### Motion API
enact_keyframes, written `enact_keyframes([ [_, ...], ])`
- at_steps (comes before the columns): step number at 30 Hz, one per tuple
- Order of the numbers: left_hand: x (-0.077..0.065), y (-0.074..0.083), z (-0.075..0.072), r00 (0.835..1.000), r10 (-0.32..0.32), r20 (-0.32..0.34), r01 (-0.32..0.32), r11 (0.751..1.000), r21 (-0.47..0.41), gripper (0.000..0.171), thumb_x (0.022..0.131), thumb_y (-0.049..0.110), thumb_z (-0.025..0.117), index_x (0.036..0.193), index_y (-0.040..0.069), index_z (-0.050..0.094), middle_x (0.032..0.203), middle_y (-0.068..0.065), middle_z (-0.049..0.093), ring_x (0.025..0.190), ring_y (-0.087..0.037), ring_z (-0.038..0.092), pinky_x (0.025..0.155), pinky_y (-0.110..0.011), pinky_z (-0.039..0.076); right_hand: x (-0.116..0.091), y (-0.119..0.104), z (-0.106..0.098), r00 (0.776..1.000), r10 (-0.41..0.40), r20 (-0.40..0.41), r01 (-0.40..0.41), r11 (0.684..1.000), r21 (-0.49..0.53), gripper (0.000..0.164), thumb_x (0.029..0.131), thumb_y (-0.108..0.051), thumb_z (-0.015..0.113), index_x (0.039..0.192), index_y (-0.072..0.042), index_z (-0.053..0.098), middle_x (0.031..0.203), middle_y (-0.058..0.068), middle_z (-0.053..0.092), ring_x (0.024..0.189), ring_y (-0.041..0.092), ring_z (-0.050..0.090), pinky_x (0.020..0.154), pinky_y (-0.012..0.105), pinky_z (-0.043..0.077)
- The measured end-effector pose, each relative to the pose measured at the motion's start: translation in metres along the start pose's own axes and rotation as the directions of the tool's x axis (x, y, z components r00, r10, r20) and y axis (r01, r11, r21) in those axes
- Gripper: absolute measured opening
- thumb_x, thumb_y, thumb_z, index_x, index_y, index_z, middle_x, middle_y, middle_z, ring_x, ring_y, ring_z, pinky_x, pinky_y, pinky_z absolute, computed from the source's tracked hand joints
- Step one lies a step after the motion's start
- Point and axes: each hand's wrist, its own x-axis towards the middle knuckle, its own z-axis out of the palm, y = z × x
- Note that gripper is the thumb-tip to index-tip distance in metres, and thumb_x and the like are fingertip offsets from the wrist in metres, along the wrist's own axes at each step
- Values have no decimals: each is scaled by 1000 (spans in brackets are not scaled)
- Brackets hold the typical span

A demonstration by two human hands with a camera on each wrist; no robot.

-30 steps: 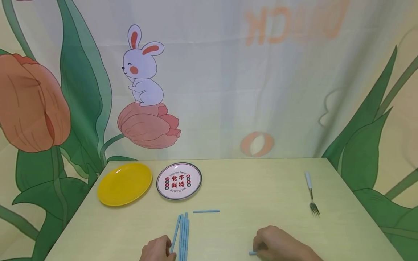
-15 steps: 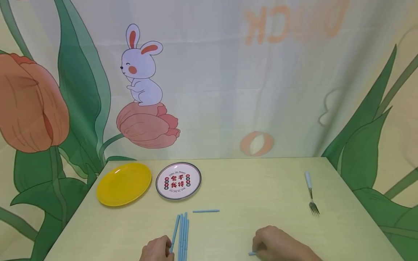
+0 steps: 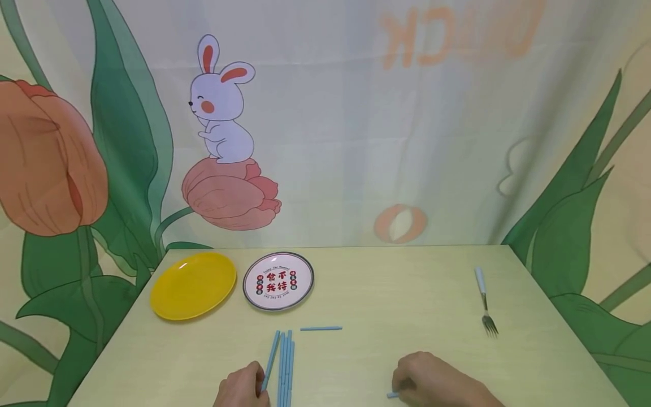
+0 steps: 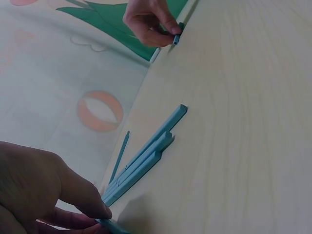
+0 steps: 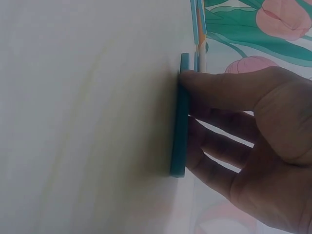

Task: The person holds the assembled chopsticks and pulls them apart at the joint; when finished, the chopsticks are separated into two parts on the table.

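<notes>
My left hand (image 3: 242, 388) pinches a slim blue stick (image 3: 271, 362) at its near part, the far end leaning slightly right. In the left wrist view my thumb presses on that stick (image 4: 115, 226). Right beside it lies a row of several blue sticks (image 3: 286, 367), side by side and pointing away from me. My right hand (image 3: 432, 380), off to the right, holds a short blue stick between thumb and fingers; only one end (image 3: 393, 395) shows in the head view. In the right wrist view this stick (image 5: 180, 126) appears at nearly full length, close over the tabletop.
One more blue stick (image 3: 321, 328) lies crosswise beyond the row. Behind it are a white plate with red characters (image 3: 300, 299) and a yellow plate (image 3: 193, 286). A fork with a pale handle (image 3: 482, 291) lies far right. A printed curtain (image 3: 330, 141) borders the table's back.
My left hand has shifted slightly left, and its stick has moved a little away from the row with it. The right hand stays almost in place, still holding its stick.
</notes>
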Motion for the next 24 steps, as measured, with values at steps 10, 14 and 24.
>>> enact_keyframes([
  [10,0,4,-9,998,35,-44,-34,999,26,18,78,9,73,86,9,57,69,-2,53,62,-18,49,60,-32,42,-1,1,-2,1000,-8,10,8,1000,4,10,84,-16,72,88,-24,76,80,-22,63,71,-5,53,65,19,48],
  [14,0,6,-10,996,70,-63,-68,997,37,18,77,8,72,85,10,57,67,-2,53,61,-18,48,58,-32,41,-1,3,-3,1000,-14,3,14,1000,-11,10,83,-16,72,88,-24,76,81,-22,63,71,-6,53,66,20,48],
  [24,1,12,-15,996,70,-57,-67,996,55,17,79,7,72,90,10,59,68,-2,54,60,-19,49,60,-32,43,0,-1,-6,995,-75,-62,73,997,-25,12,87,-18,68,81,-28,73,76,-24,58,66,-5,51,63,18,46],
])
